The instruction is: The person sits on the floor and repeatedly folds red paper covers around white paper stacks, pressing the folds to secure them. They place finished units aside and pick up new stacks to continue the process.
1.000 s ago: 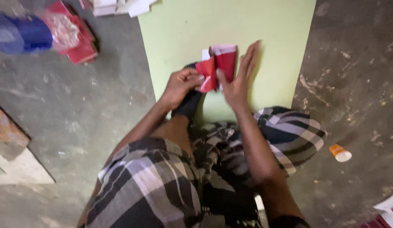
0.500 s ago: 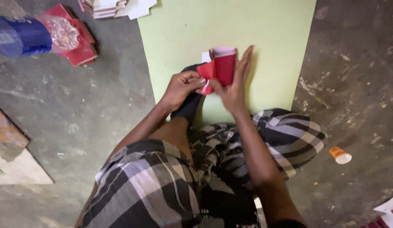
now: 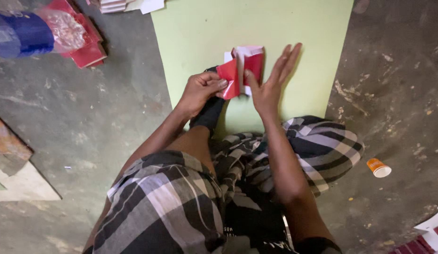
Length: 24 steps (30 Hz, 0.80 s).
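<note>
Since the earlier frame we see the right hand (image 3: 270,84) has flattened, fingers now stretched straight and pressing the red-and-white folded paper (image 3: 242,68) onto the green sheet (image 3: 200,33). We note the left hand (image 3: 200,89) curled tight, pinching the paper's red flap at its left edge. Paper lies mid-sheet, just above our knees. Red packets (image 3: 82,42) sit well left; an orange cup (image 3: 379,167) rests on the floor at right.

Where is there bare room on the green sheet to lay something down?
The green sheet lies bare between its far edge and the red-and-white paper piece, and along its left strip. Around the left hand and right hand it is crowded. The red packets crowd the floor at far left.
</note>
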Motion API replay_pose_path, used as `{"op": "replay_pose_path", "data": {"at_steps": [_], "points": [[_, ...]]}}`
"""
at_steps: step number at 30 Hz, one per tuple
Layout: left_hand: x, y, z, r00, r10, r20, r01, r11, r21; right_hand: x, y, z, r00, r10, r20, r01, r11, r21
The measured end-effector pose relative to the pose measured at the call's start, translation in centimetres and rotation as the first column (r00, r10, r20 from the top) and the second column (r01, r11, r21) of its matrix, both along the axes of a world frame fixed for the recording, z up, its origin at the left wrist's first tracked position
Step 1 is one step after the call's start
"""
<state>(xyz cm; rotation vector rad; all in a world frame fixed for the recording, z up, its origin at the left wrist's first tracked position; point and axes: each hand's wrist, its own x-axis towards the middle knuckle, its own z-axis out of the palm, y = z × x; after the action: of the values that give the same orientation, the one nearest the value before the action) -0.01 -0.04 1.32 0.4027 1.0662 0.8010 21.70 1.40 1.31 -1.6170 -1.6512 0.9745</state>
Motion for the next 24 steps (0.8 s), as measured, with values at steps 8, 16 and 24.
{"op": "replay_pose_path", "data": {"at_steps": [8, 16, 24], "points": [[0.2, 0.0, 0.2, 0.996, -0.042, -0.083, 0.043, 0.999, 0.017, -0.1, -0.1, -0.1, 1.000, -0.019, -0.018, 0.019, 1.000, 0.004], [0.0, -0.1, -0.1, 0.998, -0.039, -0.046, 0.040, 0.999, 0.016, -0.4, 0.1, 1.5, 0.937, 0.079, -0.341, -0.080, 0.997, 0.011], [0.1, 0.7, 1.0, 0.996, -0.047, -0.075, 0.048, 0.999, 0.014, 0.1, 0.3, 0.8, 0.988, -0.033, -0.152, 0.039, 0.998, 0.040]]}}
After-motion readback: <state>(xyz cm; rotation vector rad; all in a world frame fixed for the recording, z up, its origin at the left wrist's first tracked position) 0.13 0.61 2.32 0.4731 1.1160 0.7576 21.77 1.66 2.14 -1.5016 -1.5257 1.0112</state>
